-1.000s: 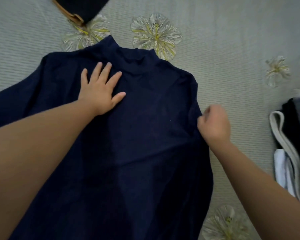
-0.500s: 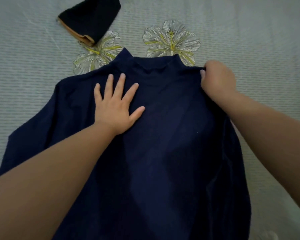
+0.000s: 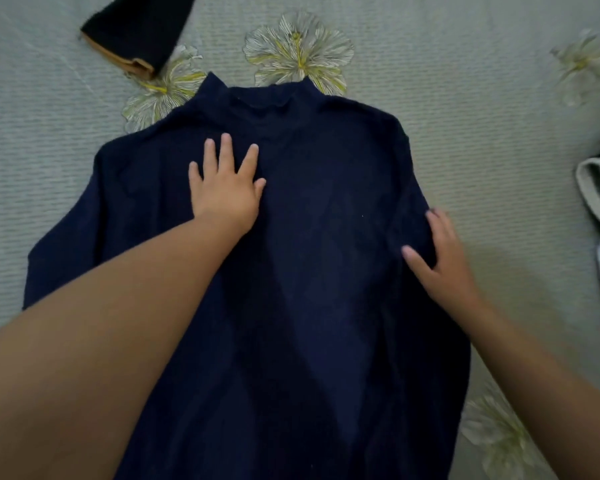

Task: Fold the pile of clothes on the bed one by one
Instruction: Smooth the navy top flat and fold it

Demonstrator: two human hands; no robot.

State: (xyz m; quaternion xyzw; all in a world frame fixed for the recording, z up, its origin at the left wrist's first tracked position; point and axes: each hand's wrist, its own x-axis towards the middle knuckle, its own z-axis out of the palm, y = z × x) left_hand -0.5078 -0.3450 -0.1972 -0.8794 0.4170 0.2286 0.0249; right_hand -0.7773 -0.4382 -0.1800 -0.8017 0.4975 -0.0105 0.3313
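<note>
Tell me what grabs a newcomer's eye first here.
A navy high-neck top lies spread flat across the middle of the flowered bedspread. The left hand presses flat below its collar, and the right hand rests on its right edge.

Floral bed [image 3: 465, 98] bears navy top [image 3: 319, 271], folded black garment [image 3: 139, 29].

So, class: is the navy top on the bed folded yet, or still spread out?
Spread out. The navy top lies flat on the bed, collar away from the camera, left hand flat on it, right hand at its side edge.
</note>
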